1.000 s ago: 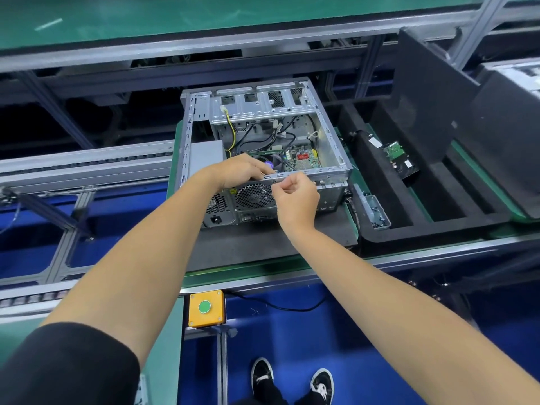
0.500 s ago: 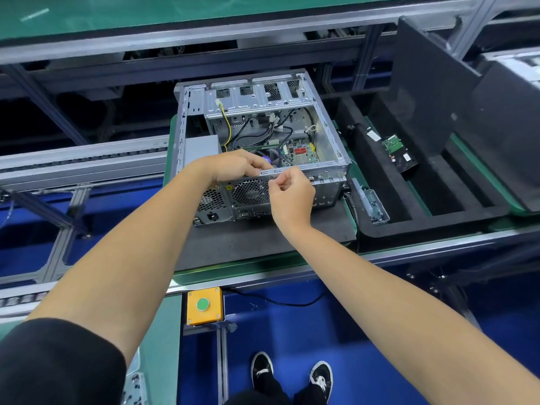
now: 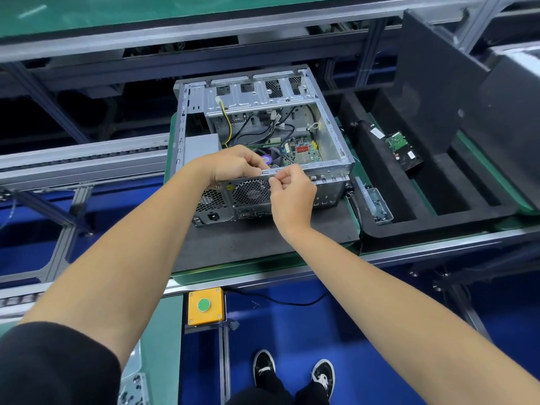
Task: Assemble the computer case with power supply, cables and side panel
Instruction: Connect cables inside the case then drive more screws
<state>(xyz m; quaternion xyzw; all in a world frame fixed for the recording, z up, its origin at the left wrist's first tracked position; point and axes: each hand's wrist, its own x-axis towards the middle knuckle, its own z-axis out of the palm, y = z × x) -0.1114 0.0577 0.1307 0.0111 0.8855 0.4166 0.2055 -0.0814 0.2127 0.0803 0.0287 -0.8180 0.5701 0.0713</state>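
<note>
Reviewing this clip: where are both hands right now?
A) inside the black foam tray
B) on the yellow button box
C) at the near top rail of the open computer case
C: the left hand and right hand meet at the near top rail of the computer case.

A yellow square control box with a round green button (image 3: 206,306) is mounted on the aluminium conveyor rail (image 3: 87,283). A thin black cord (image 3: 277,300) trails rightward from the box over the blue floor (image 3: 306,331). Directly below the box, farther down, stands a pair of black sneakers with white laces (image 3: 293,372). Left of the box lies a green mat surface (image 3: 159,331).
</note>
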